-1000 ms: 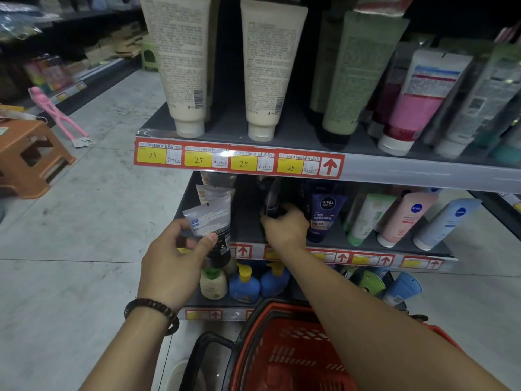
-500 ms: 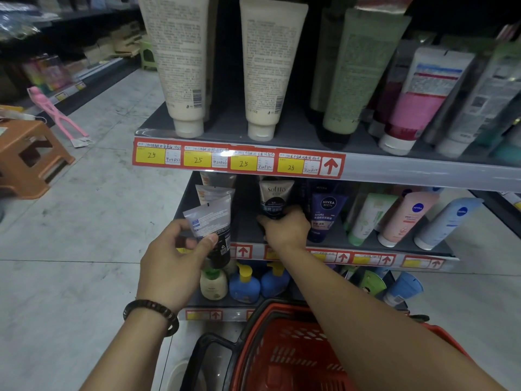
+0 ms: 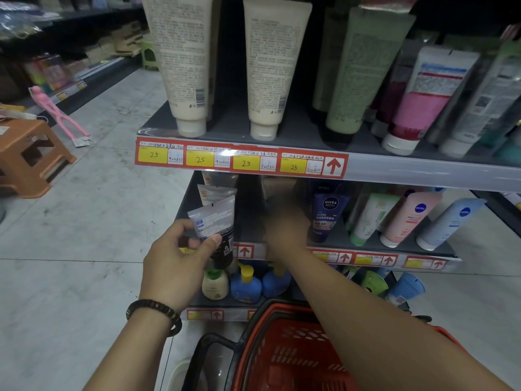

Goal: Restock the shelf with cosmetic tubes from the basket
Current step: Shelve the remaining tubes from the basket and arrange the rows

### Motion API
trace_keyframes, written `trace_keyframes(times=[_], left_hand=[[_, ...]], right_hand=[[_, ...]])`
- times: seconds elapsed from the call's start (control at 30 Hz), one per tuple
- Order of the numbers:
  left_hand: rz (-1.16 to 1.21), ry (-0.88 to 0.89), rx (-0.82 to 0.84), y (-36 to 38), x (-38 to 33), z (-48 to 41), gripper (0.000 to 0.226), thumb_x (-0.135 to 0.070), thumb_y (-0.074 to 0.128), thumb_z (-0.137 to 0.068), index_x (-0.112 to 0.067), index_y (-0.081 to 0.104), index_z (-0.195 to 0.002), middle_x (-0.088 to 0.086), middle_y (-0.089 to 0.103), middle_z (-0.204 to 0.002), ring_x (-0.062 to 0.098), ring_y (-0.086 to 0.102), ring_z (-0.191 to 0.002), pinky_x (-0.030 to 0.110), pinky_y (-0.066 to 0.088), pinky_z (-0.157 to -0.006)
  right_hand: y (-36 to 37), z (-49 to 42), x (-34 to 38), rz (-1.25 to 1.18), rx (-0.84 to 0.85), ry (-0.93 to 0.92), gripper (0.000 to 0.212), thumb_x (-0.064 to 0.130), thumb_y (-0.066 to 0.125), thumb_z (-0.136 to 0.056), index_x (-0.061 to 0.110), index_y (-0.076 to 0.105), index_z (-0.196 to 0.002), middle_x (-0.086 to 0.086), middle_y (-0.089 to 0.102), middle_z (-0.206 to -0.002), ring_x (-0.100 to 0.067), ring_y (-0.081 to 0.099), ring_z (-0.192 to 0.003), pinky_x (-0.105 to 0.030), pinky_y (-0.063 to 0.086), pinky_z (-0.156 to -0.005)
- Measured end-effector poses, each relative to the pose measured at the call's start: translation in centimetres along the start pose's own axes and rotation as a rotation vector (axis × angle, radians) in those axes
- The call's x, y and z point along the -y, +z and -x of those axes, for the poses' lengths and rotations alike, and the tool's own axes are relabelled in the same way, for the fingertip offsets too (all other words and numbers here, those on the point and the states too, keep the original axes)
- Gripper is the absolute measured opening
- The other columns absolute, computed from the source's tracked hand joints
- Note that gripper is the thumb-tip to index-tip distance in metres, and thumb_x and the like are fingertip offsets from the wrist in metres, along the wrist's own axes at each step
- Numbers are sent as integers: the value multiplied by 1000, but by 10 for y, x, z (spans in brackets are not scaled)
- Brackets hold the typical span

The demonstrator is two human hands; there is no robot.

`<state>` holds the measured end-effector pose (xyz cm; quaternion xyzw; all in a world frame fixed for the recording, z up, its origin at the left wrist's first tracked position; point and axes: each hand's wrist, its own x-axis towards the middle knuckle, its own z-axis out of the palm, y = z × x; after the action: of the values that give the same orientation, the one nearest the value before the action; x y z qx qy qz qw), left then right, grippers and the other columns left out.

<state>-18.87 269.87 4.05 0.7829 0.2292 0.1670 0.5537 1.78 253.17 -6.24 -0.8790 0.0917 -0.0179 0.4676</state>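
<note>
Change: Since half a second ago our right hand (image 3: 285, 231) has gone to a blur on the middle shelf (image 3: 366, 258), and the tube face we could read there is now a smear. Our left hand (image 3: 177, 259) and its load have barely shifted.
Left hand: we pinch a grey tube (image 3: 214, 230) between thumb and fingers, cap down, the crimped end tilted up and to the left.
Right hand: it reaches in at the foot of a beige tube (image 3: 277, 189) in the open slot. It is too blurred for us to tell whether the fingers grip that tube or only nudge it.
Why so: we judge the left hand keeps the next tube ready at shelf height, so the right is free to seat the one going in.
Tubes and hands: the grey tube sits in our left hand, just in front of the shelf's left end. The beige tube rises directly above our right hand, deeper in.
Neighbours: a navy tube (image 3: 328, 213) leans just right of our right hand. The gap we are filling lies between it and our held tube.
Below: pump bottles (image 3: 245, 286) stand on the shelf under our left hand.
Basket: it (image 3: 296, 337) hangs under our right forearm, and its contents are hidden from us.
</note>
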Motion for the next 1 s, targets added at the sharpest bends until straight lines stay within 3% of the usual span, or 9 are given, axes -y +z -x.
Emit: trace_keyframes(times=[0.23,0.3,0.37,0.47,0.57,0.73,0.8,0.87,1.0], left_hand=[[0,14,-4,3,-1,-2,18,-42,84,-96,-45,72,-110,-6,74,-92,23,80,-89,55,68,-83],[7,19,3,6,-2,-2,17,-40,84,-97,-44,73,-109,-6,73,-91,23,79,-89,53,68,-81],[11,23,16,9,-2,-3,15,-38,84,-97,-43,74,-107,-6,72,-88,23,79,-88,49,67,-79],[13,22,66,15,-1,-3,12,-36,84,-98,-41,78,-106,-8,72,-83,23,78,-88,43,64,-77],[17,17,141,21,-3,0,13,-33,81,-102,-40,79,-112,-21,76,-94,11,77,-91,36,63,-79],[44,56,186,40,-13,10,46,-34,86,-95,-46,69,-136,-16,80,-105,-1,75,-97,28,61,-82],[22,64,219,49,-14,16,62,-33,96,-83,-48,64,-134,-19,78,-114,-6,73,-102,27,62,-86],[11,86,188,57,-15,20,65,-23,97,-78,-47,62,-128,-20,77,-113,-3,74,-101,33,66,-86],[30,138,203,61,-19,16,56,-19,91,-87,-49,66,-126,-20,78,-114,3,77,-104,37,67,-89]], right_hand=[[-44,58,43,-63,-14,-34,54,31,88,-90,14,58,-131,-5,75,-117,-23,74,-101,-36,63,-88],[-55,80,43,-165,7,-107,30,23,76,-101,15,63,-127,5,76,-92,-4,71,-81,-29,58,-80],[-62,100,41,-268,94,-188,12,24,69,-104,22,73,-115,7,70,-72,-4,65,-64,-30,54,-68],[-74,118,41,-472,320,-232,16,26,65,-106,28,80,-112,-2,73,-80,-21,63,-61,-31,48,-56],[-88,130,43,-513,463,-339,16,19,68,-109,23,81,-117,1,80,-96,-14,69,-73,-28,54,-61],[-96,128,39,-414,246,-361,9,29,79,-102,22,81,-97,-9,76,-82,-18,68,-62,-46,60,-61],[-98,129,40,-342,154,-400,13,35,86,-95,25,80,-89,-2,74,-80,-11,69,-68,-39,60,-64],[-102,135,43,-254,108,-467,16,38,92,-87,27,80,-85,3,71,-82,-11,69,-74,-25,55,-66],[-109,133,42,-344,200,-443,15,36,93,-86,28,86,-95,2,77,-89,-14,76,-82,-37,63,-76]])
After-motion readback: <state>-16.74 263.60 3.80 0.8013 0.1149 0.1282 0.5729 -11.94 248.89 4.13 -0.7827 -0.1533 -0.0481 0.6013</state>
